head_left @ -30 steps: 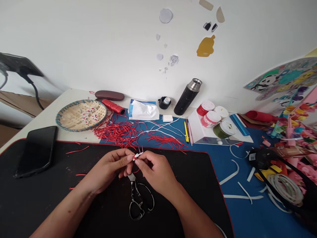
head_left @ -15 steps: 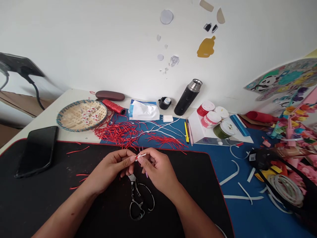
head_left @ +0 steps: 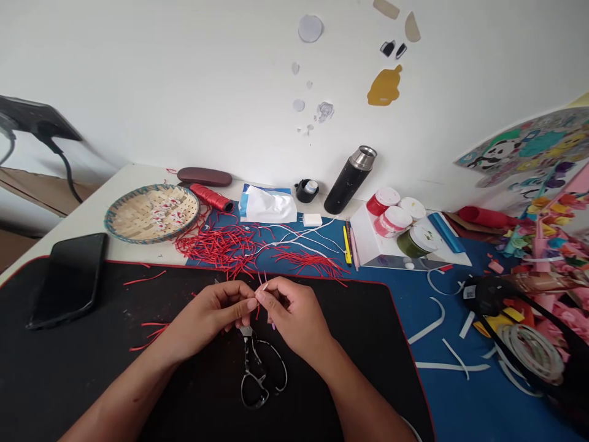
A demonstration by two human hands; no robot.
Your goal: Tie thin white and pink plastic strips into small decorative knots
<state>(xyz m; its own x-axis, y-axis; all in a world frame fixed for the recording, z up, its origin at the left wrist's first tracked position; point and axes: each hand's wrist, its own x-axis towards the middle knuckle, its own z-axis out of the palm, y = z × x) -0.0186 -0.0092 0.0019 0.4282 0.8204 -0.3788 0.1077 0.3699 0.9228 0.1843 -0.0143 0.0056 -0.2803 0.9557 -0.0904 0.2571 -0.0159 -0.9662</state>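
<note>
Left hand (head_left: 209,313) and right hand (head_left: 294,316) close together near the middle of the view, raised just above a black mat (head_left: 92,380), forearms (head_left: 368,399) angling inward from the bottom corners. Fingers of both hands curled, with the fingertips (head_left: 251,304) nearly meeting in a narrow pinch around a thin strand (head_left: 264,282). Strand pale and very fine, one end rising above the pinch and another part showing below the right hand; exact grip hidden by the fingers.

Directly below the hands, black-handled scissors (head_left: 260,374) lying closed on the mat, blades pointing up toward the left hand. A few red cord snippets (head_left: 151,331) scattered on the mat to the left.

Beyond the mat's far edge, a tangled pile of red cord (head_left: 221,248) beside a red spool (head_left: 211,197) and a woven basket (head_left: 108,215). Phone (head_left: 69,282) lying face up at the mat's left corner. To the right, white strips (head_left: 427,322) on a blue mat (head_left: 506,411), with paint jars (head_left: 391,212) farther back.
</note>
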